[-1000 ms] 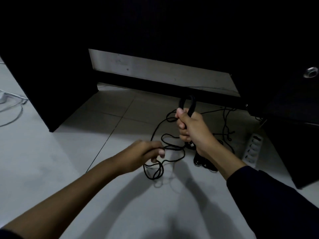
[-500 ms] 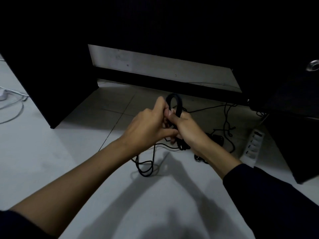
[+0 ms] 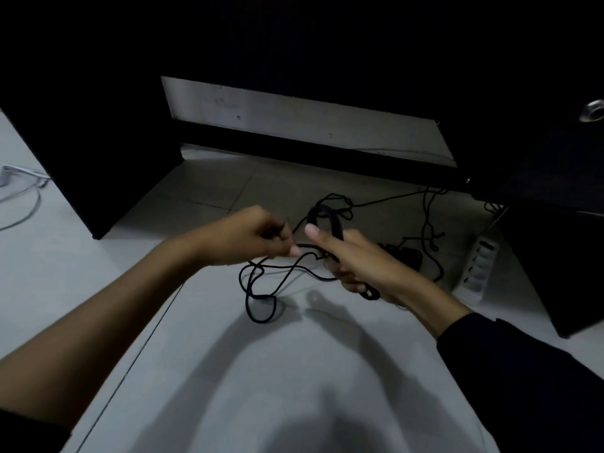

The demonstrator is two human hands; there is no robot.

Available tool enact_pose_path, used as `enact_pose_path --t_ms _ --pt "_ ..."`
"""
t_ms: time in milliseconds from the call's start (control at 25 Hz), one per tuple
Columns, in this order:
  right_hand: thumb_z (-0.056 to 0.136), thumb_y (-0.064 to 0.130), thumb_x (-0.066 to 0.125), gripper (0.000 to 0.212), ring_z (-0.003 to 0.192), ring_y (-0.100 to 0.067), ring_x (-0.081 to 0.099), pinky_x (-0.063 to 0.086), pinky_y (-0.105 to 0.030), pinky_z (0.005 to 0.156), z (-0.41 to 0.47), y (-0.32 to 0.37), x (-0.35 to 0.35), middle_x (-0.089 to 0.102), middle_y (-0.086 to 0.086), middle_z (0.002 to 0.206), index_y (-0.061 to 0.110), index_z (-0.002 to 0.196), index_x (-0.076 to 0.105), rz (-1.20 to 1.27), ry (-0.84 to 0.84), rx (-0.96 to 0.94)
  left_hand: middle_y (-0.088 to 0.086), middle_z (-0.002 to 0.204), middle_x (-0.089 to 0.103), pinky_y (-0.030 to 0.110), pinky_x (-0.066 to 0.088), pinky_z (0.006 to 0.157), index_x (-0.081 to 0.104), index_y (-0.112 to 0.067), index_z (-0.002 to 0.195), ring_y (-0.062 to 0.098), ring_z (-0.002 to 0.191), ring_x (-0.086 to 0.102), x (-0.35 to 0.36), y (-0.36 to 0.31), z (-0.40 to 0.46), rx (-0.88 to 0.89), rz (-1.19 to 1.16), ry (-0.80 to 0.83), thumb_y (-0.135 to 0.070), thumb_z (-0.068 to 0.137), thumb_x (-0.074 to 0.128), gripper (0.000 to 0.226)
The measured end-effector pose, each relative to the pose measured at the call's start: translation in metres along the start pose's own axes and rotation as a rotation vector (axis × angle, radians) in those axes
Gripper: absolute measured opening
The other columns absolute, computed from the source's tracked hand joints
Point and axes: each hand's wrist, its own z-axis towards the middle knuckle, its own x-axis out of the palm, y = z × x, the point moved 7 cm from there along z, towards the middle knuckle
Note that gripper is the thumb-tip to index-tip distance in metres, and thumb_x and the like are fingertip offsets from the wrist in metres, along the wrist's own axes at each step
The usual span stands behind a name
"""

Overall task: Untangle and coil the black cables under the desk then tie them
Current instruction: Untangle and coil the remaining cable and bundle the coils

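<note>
My right hand [image 3: 356,259] grips a small coil of black cable [image 3: 330,217]; the coil's loop stands up above my fist and its lower end sticks out below my palm. My left hand [image 3: 255,237] pinches a strand of the same black cable just left of the coil. From between both hands loose loops of the cable [image 3: 261,299] hang down to the tiled floor. More tangled black cables [image 3: 428,230] lie on the floor under the dark desk, behind my right hand.
A white power strip [image 3: 475,269] lies on the floor at the right, beside a dark drawer unit [image 3: 555,165]. The desk's dark side panel [image 3: 98,158] stands at the left. Thin white cables [image 3: 23,197] lie at the far left.
My left hand rose from the loose loops to the coil, then drew away leftward with a strand. My right hand kept its hold on the coil.
</note>
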Motion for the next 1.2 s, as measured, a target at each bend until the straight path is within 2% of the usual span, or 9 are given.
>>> enact_pose_path --t_ms 80,200,400,520,600,800,920,1040,1200 --pt "0.084 0.064 0.056 0.046 0.043 -0.012 0.019 0.018 -0.022 0.039 -0.002 0.005 0.005 0.027 0.005 0.051 0.022 0.065 0.051 -0.077 0.03 -0.037 0.012 0.075 0.06 0.019 0.043 0.062 0.065 -0.015 0.086 0.014 0.064 0.052 -0.009 -0.009 0.0 0.035 -0.111 -0.094 -0.027 0.087 0.066 0.012" --pt "0.088 0.054 0.059 0.047 0.038 -0.01 0.021 0.02 -0.02 0.037 -0.002 0.004 0.008 0.031 0.003 0.05 0.023 0.061 0.035 -0.13 0.0 -0.068 0.007 0.069 0.051 0.017 0.042 0.057 0.054 -0.012 0.087 0.009 0.059 0.051 -0.018 -0.011 0.002 0.02 -0.434 -0.269 -0.019 0.082 0.069 0.018" --pt "0.092 0.033 0.061 0.039 0.045 -0.012 0.045 0.037 -0.024 0.043 0.001 0.009 0.02 0.044 -0.004 0.06 -0.003 0.083 0.05 -0.197 -0.088 -0.224 0.001 0.063 0.047 0.024 0.04 0.06 0.043 -0.014 0.086 0.009 0.055 0.047 -0.001 -0.004 0.01 -0.053 -0.9 -0.486 -0.012 0.089 0.062 0.02" --pt "0.095 0.027 0.059 0.027 0.039 0.004 0.047 0.034 -0.008 0.039 0.003 0.003 0.024 0.049 0.018 0.046 0.002 0.084 0.055 -0.079 -0.112 -0.2 0.001 0.073 0.052 0.023 0.048 0.064 0.045 -0.012 0.098 0.008 0.061 0.054 0.01 0.002 0.012 -0.103 -1.017 -0.531 -0.018 0.091 0.062 0.02" --pt "0.096 0.027 0.057 0.027 0.039 0.006 0.049 0.033 -0.005 0.039 0.005 0.0 0.026 0.058 0.017 0.05 0.002 0.087 0.06 -0.033 -0.115 -0.188 0.001 0.083 0.052 0.018 0.053 0.066 0.045 -0.009 0.106 0.008 0.07 0.056 0.013 0.005 0.013 -0.132 -1.086 -0.544 -0.019 0.09 0.062 0.026" --pt "0.097 0.03 0.053 0.019 0.038 -0.006 0.028 0.025 -0.017 0.035 0.012 -0.013 0.033 0.043 0.007 0.051 0.015 0.086 0.054 0.176 -0.057 -0.079 -0.001 0.089 0.052 0.013 0.049 0.06 0.05 -0.009 0.107 0.003 0.075 0.057 0.011 -0.006 0.015 -0.107 -0.893 -0.609 -0.018 0.088 0.066 0.026" --pt "0.098 0.031 0.051 0.026 0.036 -0.006 0.025 0.024 -0.018 0.034 0.015 -0.013 0.033 0.039 0.008 0.051 0.022 0.075 0.055 0.332 -0.053 -0.072 0.001 0.102 0.059 0.017 0.05 0.072 0.052 -0.01 0.117 0.011 0.097 0.06 0.017 -0.008 0.014 -0.117 -0.861 -0.546 -0.041 0.092 0.054 0.04" --pt "0.096 0.036 0.054 0.038 0.033 -0.006 0.028 0.027 -0.017 0.034 0.019 -0.005 0.019 0.038 0.003 0.049 0.025 0.059 0.053 0.465 -0.108 -0.124 0.003 0.078 0.067 0.024 0.055 0.068 0.06 -0.011 0.099 0.014 0.075 0.068 0.055 -0.009 0.007 -0.135 -0.948 -0.242 -0.061 0.095 0.02 0.064" --pt "0.095 0.043 0.054 0.04 0.042 -0.011 0.038 0.035 -0.023 0.042 0.022 -0.002 -0.004 0.043 -0.001 0.052 0.014 0.067 0.054 0.347 -0.229 -0.18 -0.005 0.075 0.06 0.022 0.05 0.063 0.061 -0.01 0.097 0.009 0.067 0.054 0.077 0.004 -0.003 -0.124 -0.662 -0.228 -0.048 0.099 0.032 0.048"
